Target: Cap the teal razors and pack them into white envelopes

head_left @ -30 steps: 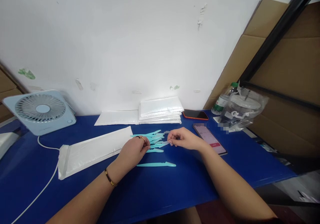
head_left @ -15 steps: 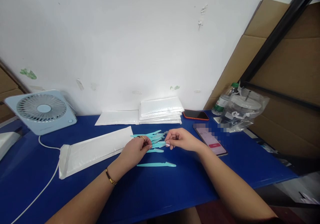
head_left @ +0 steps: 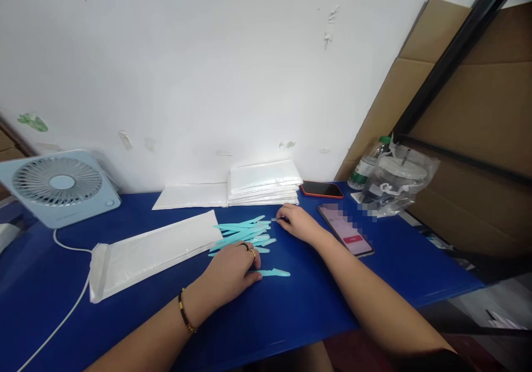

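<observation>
My left hand (head_left: 233, 266) is closed over a turquoise eyebrow razor (head_left: 276, 273) lying apart near the front, its blade end sticking out to the right past my thumb. My right hand (head_left: 294, 221) has curled fingers pinched at a small clear piece (head_left: 274, 219), possibly a blade cover, beside the pile. Several more turquoise razors (head_left: 241, 229) lie loosely heaped on the blue table (head_left: 307, 311), just beyond my left hand, which hides part of them.
A long white padded envelope (head_left: 153, 256) lies to the left of the razors. More white envelopes (head_left: 264, 181) are stacked against the wall. Two phones (head_left: 347, 230), a bottle (head_left: 366, 166) and a bagged cup (head_left: 399, 181) stand or lie right. A blue fan (head_left: 62, 186) stands left.
My left hand has left the heap and come down onto the separate razor. My right hand has moved back and up to the clear piece; a razor it was at lies in the heap.
</observation>
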The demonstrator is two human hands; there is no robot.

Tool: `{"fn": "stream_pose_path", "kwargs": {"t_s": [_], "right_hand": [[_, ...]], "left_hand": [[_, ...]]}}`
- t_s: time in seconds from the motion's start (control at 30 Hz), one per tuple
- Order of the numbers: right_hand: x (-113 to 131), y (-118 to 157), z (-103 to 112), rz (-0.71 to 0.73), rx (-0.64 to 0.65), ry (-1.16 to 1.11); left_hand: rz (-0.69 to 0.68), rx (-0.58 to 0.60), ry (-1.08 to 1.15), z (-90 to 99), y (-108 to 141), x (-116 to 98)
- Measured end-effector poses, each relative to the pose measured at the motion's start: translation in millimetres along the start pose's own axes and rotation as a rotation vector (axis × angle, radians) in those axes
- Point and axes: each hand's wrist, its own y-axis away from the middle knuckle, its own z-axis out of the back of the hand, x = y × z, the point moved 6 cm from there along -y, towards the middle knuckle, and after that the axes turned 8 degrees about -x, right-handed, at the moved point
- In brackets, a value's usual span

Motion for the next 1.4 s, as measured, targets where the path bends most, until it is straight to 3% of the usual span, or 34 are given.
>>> {"fn": "stream_pose_path", "kwargs": {"t_s": [0.13, 0.3, 0.47, 0.87, 1.0, 1.13, 1.27, 1.4], "right_hand": [[0.1, -0.8, 0.2, -0.049, -0.016, 0.068], [3.1, 6.9, 20.6, -0.203, 0.009, -0.429], [22.7, 10.6, 32.1, -0.208, 0.045, -0.686], [38.1, 10.7, 4.1, -0.212, 0.136, -0.806], [41.6, 10.5, 0.7, -0.187, 0.124, -0.74], [42.9, 10.4, 3.8, -0.088, 0.122, -0.539], [49.5, 9.1, 5.5, 0.052, 0.094, -0.313], [62.3, 7.9, -6.7, 0.124, 0.179, -0.174]], "left_hand": [[0.051, -0.012, 0.039, 1.6, -1.6, 2.7], [0.25, -0.182, 0.13, 27.4, -6.5, 31.0], [0.267, -0.24, 0.199, 34.6, -6.9, 44.5], [0.255, -0.253, 0.199, 32.6, -10.8, 38.4], [0.228, -0.218, 0.124, 29.7, -13.3, 38.4], [0.158, -0.237, -0.089, 28.8, -12.6, 46.8], [0.154, -0.128, -0.184, 18.0, -11.1, 62.9], [0.081, -0.117, -0.221, 17.1, -14.0, 57.9]]}}
